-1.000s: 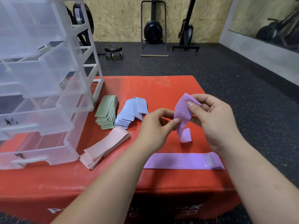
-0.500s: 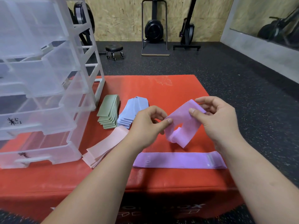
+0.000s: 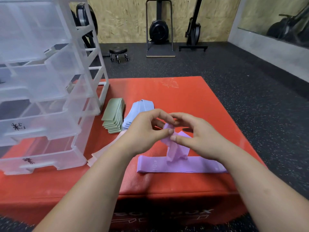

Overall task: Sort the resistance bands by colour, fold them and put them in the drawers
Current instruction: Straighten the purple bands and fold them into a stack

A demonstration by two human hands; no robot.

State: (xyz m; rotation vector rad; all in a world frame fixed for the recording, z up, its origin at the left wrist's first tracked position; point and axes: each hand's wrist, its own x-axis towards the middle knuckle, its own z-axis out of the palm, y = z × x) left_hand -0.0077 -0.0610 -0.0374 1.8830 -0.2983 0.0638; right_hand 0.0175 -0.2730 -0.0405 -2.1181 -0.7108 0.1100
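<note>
My left hand (image 3: 143,131) pinches one end of the purple band (image 3: 175,148) above the red box (image 3: 184,91). My right hand (image 3: 199,136) pinches the other end. It looks soft, light and floppy, so I hold both ends tight.

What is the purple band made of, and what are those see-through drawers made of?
The purple band held in both hands looks like soft, matte stretchy fabric or rubber: it droops and creases; which one I cannot tell. The drawers look like glossy, hard, clear plastic: you see through the walls and light shines off the edges.
</note>
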